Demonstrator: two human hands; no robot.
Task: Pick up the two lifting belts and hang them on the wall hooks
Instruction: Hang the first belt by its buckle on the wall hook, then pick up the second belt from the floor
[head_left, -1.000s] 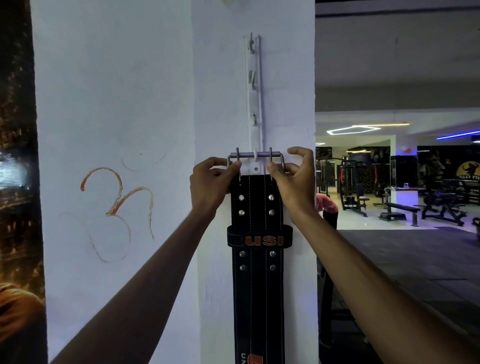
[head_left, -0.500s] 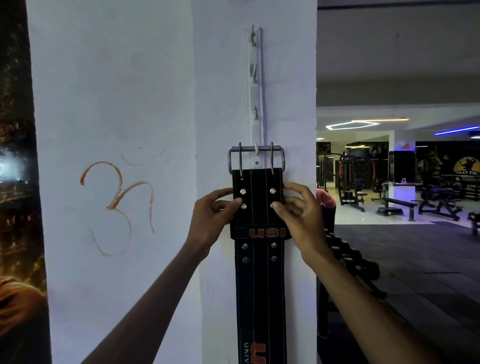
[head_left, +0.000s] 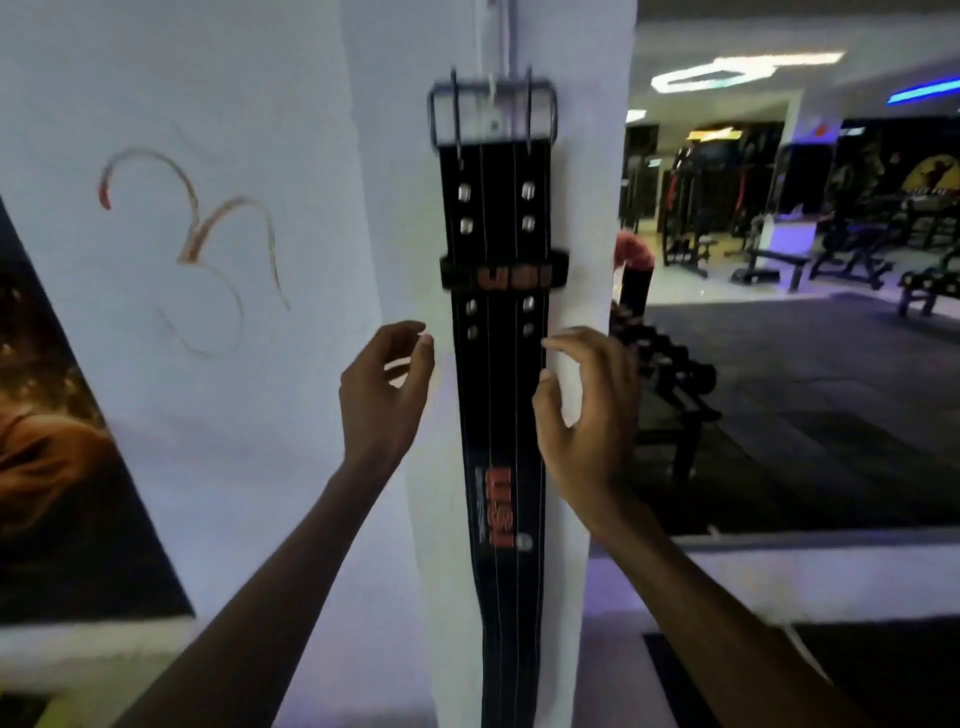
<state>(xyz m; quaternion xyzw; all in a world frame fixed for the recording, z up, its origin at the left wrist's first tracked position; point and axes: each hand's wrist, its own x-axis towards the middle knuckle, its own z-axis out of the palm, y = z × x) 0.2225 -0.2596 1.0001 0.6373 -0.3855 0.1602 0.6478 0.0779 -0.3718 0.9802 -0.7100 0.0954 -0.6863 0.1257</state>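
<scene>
- While one black lifting belt already hangs flat against the white pillar, we judge the task roughly half done.
- Its steel buckle is caught over a wall hook on the white hook rail, and the strap drops straight down out of view.
- Our left hand sits just left of the strap, fingers loosely spread, gripping nothing.
- Our right hand is equally empty and spread; whether its fingertips brush the strap's edge we cannot tell.
- We see no second belt here, so it is yet to be fetched and hung.
</scene>
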